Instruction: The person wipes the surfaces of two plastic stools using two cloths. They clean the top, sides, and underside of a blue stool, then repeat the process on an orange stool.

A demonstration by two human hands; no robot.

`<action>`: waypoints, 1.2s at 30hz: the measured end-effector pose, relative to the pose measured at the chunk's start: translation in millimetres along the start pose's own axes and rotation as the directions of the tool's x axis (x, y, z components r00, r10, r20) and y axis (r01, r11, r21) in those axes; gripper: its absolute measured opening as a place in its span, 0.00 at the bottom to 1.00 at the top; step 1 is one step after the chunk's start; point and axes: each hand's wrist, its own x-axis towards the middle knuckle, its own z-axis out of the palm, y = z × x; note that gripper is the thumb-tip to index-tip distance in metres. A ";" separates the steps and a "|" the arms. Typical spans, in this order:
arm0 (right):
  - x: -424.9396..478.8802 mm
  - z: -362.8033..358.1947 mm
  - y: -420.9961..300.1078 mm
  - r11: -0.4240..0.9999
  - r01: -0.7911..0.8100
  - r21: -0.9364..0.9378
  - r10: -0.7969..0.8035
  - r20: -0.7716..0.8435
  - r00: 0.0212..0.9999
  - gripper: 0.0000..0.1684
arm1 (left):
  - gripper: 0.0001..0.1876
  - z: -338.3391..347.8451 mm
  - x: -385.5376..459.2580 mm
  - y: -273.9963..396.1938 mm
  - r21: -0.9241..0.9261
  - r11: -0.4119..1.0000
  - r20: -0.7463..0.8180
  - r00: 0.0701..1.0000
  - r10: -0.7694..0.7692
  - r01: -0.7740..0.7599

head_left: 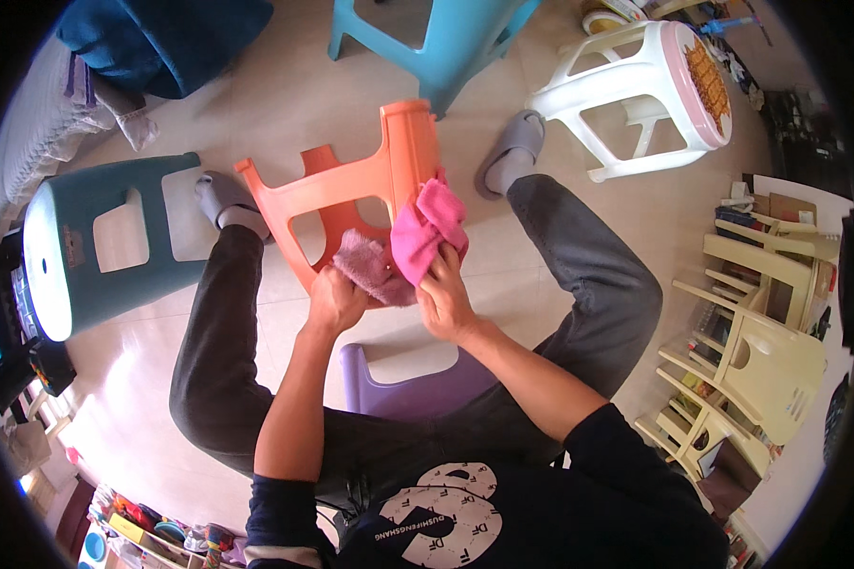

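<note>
An orange plastic stool [277, 192] lies tipped between my feet, with its legs pointing away from me. My left hand [336, 300] is closed on a dusty-pink fluffy cloth [370, 264] at the stool's near side. Bunched in my right hand [445, 299] is a bright-pink cloth [427, 227], which lies against one orange leg. The two pink pieces meet between my hands; whether they are one cloth I cannot tell. Both cloths and my hands hide the near part of the stool.
Around me stand a dark-green stool [153, 256] at left, a blue stool [434, 53] ahead and a white stool [626, 107] at far right. A purple stool [413, 387] is beneath me. Cream chairs [768, 363] line the right side. Clutter fills a shelf [164, 540] at lower left.
</note>
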 end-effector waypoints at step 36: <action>122.9 52.7 -20.7 0.962 -0.097 -0.256 0.040 -0.220 0.975 0.20 | 0.13 -2.4 -4.9 -59.8 0.352 0.854 -0.252 0.840 0.480 -0.383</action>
